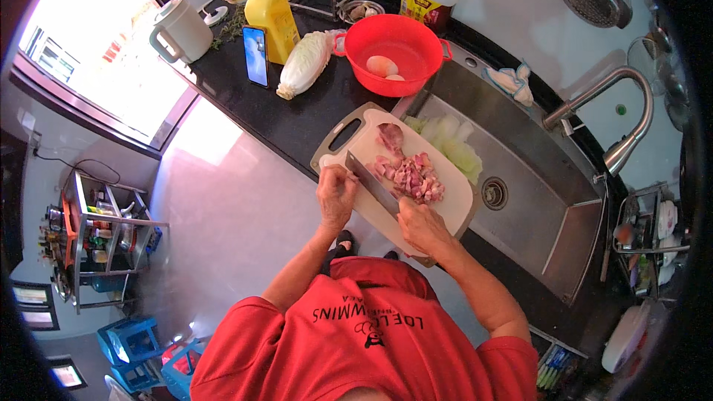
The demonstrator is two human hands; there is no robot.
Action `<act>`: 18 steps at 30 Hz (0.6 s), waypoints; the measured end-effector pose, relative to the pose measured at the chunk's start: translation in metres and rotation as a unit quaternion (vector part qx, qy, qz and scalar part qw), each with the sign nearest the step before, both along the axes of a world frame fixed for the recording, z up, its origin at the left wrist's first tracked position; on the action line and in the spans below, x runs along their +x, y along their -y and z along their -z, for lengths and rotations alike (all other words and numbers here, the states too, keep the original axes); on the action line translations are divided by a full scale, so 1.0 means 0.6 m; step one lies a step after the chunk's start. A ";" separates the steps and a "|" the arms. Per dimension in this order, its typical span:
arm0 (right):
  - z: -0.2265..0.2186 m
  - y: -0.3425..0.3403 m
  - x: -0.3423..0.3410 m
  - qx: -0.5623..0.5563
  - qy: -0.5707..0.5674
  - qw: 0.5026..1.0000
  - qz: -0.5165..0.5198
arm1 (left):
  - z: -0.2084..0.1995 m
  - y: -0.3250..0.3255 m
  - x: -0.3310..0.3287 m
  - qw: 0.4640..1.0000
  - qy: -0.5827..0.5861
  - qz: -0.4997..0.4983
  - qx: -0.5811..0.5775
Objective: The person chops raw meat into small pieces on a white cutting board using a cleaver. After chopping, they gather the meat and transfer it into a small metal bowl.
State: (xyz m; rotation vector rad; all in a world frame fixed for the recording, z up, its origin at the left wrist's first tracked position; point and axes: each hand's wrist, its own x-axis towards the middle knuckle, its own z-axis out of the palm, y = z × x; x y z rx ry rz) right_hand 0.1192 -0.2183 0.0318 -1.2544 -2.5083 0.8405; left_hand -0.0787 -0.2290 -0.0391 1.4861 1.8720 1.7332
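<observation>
My right hand (423, 224) grips the handle of a kitchen knife (373, 187), whose long blade slants up and left across a white cutting board (454, 217). Beside the blade's far end is my left hand (336, 194), its fingers curled together over the board's left edge; anything between them is hidden. Pieces of chopped raw meat (418, 180) lie heaped right of the blade. A larger uncut piece of meat (390, 137) rests farther up on the board. The board lies across the counter's front and the sink's edge.
Behind the board stands a red colander (394, 89) holding eggs (382, 67). Left of it are a napa cabbage (306, 64), a propped phone (255, 56) and a yellow pump bottle (271, 26). Pale leaves (453, 141) lie in the steel sink (531, 208), under a curved faucet (639, 119).
</observation>
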 end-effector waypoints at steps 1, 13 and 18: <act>-0.005 0.001 0.004 -0.009 0.013 1.000 0.000 | 0.008 -0.010 0.000 0.984 0.168 0.035 0.056; -0.026 -0.049 0.021 -0.437 -0.294 0.841 0.122 | -0.025 -0.019 -0.010 0.980 -0.153 0.128 0.009; -0.021 -0.056 0.017 -0.455 -0.338 0.817 0.110 | -0.070 -0.011 0.007 0.947 0.222 0.208 -0.097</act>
